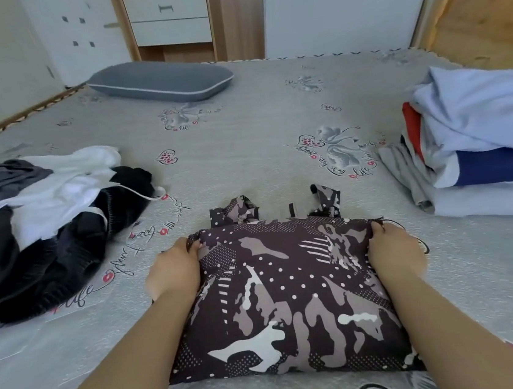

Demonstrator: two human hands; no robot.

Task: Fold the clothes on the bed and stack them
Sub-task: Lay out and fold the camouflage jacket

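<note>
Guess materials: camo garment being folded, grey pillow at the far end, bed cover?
Camo garment: thin, smooth woven fabric, maybe synthetic; it puffs and creases sharply where both hands hold its edges. Grey pillow: matte knit-look cover with pale piping; filling unknown. Bed cover: printed grey textile with a slight sheen, fibre unclear.

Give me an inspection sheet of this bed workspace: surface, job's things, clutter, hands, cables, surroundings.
Surface: grey printed bed sheet.
Job's things: camouflage garment partly folded in front; unfolded clothes pile at left; folded stack at right.
Clutter: grey pillow at far side.
Hands: left hand and right hand each grip a top corner of the camouflage garment.
Cables: nothing seen.
Surroundings: white drawers, wooden headboard.
</note>
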